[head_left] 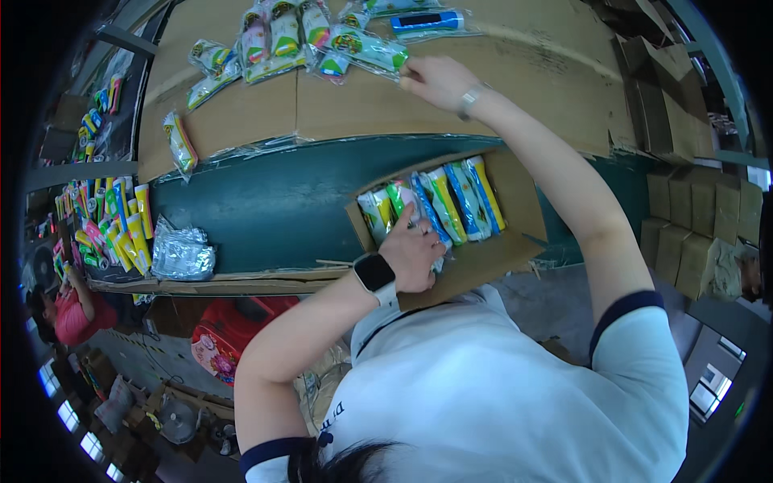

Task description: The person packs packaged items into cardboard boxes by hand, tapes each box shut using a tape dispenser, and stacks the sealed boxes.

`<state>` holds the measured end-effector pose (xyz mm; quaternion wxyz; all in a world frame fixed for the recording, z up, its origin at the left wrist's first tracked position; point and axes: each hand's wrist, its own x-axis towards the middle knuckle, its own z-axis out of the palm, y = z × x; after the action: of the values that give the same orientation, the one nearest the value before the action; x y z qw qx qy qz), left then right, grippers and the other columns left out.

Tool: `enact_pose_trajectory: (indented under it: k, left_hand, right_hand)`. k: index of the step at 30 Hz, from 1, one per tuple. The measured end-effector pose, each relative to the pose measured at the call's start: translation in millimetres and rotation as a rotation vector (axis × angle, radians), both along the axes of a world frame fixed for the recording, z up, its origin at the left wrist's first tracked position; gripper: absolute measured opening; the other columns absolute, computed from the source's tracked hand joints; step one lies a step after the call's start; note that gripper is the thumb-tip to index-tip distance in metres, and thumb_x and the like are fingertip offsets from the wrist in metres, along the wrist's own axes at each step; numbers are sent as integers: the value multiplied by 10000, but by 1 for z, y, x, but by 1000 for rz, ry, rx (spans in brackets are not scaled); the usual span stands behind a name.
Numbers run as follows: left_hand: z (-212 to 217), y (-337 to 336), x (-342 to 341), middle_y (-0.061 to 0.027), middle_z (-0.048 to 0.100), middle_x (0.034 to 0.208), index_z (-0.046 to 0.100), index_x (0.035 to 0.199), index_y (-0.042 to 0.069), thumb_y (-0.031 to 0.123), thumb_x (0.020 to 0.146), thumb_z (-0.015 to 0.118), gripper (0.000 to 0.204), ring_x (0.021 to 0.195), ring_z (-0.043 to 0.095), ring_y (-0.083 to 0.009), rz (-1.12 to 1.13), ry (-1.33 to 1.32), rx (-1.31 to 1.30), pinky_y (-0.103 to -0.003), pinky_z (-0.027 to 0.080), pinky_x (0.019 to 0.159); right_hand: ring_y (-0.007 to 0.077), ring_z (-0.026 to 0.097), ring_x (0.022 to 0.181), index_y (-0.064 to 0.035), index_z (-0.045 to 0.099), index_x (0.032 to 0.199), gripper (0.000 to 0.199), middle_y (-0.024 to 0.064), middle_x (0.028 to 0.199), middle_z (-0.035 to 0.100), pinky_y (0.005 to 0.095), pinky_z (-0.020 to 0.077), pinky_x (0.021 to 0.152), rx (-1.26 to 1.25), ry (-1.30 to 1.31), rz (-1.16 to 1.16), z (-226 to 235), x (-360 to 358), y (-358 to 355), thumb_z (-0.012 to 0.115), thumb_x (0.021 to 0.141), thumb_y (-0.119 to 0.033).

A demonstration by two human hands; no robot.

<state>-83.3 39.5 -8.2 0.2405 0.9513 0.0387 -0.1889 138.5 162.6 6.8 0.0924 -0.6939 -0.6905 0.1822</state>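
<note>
An open cardboard box (527, 197) stands at the near edge of the table, with a row of slim, clear-wrapped packets (451, 201) in green, blue and yellow. My left hand (407, 253) rests over the packets at the box's left end, index finger stretched along them; its other fingers are partly bent. Farther off, my right hand (441, 80) pinches the right end of a green and white packet in a clear bag (366, 50). That packet lies beside a loose pile of similar bagged packets (283, 32). A blue packet (427, 22) lies just behind my right hand.
Flattened cardboard (346, 113) covers the far part of the green table (266, 201). At left are a stack of clear bags (183, 251), many coloured tubes (133, 229) and a single packet (179, 145). Brown cartons (684, 225) stand at right; a person in pink (80, 314) is far left.
</note>
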Motion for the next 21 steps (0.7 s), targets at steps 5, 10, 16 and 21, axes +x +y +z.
enact_pose_trajectory:
  k: [5,10,16,21]
  left_hand:
    - [-11,-3,-6,-72,538,1110,583,1070,122,337,692,607,436,1176,391,-257,39,43,-75,-513,76,1082]
    - [-20,-4,-14,-135,486,1108,627,971,129,276,653,679,354,1140,404,-275,102,-199,-59,-511,129,1076]
    - [-9,2,-9,-72,527,1004,652,911,81,223,667,645,283,1047,467,-244,10,-222,44,-491,288,1002]
    - [2,-9,-16,-94,580,952,637,913,43,129,779,493,215,1011,520,-236,32,-204,238,-421,417,862]
  right_hand:
    - [326,594,908,-17,545,1076,477,184,949,620,379,465,831,172,-247,-150,-104,-8,118,562,771,-383]
    - [299,610,818,18,509,1084,710,179,895,625,366,479,762,-205,8,-46,-106,6,116,668,649,-520]
    - [126,571,871,-20,457,1169,546,77,1003,572,286,473,770,-297,715,-88,94,16,-65,613,783,-373]
    - [322,605,870,-24,343,1266,585,215,971,592,385,462,768,-820,233,-30,73,-1,-182,517,837,-382]
